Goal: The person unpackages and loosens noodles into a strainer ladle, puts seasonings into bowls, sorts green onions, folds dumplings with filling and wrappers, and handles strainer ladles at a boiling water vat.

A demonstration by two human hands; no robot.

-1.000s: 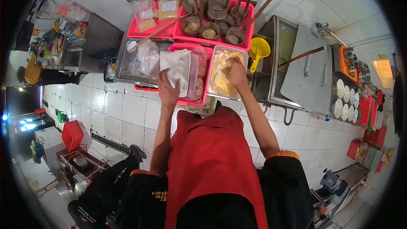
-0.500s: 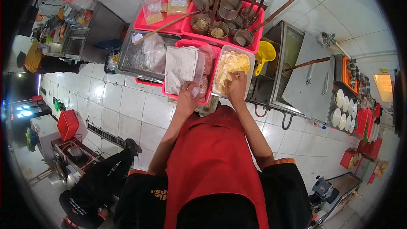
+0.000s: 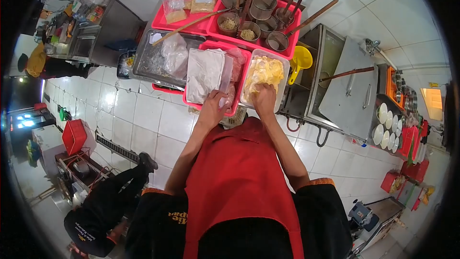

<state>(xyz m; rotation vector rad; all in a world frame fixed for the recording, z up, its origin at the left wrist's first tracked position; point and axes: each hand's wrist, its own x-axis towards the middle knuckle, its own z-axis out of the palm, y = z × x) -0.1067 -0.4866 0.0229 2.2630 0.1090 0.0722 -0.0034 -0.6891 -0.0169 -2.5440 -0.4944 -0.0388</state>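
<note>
My left hand [image 3: 213,107] is at the front edge of a red tray [image 3: 188,98], its fingers bent by a clear plastic container [image 3: 225,80] and a white cloth or paper [image 3: 203,74]. What its fingers hold, if anything, is too small to make out. My right hand [image 3: 264,99] reaches over the front of a clear tub [image 3: 284,84] of yellow and whitish pieces [image 3: 264,70]. Its fingers are bent down onto the pieces, and their tips are hidden. Bags of pinkish food [image 3: 236,67] lie in the red tray between the hands.
Long-handled strainers [image 3: 262,5], two with noodles, stand in a red tray behind. A metal tray [image 3: 143,69] with a plastic bag is at left. A yellow scoop [image 3: 301,58] and a steel cooker [image 3: 342,86] are at right. A person [image 3: 96,216] is at lower left.
My left hand has moved from the white cloth down and right to the tray's front edge. My right hand has shifted toward the tub's front. The view has shifted slightly.
</note>
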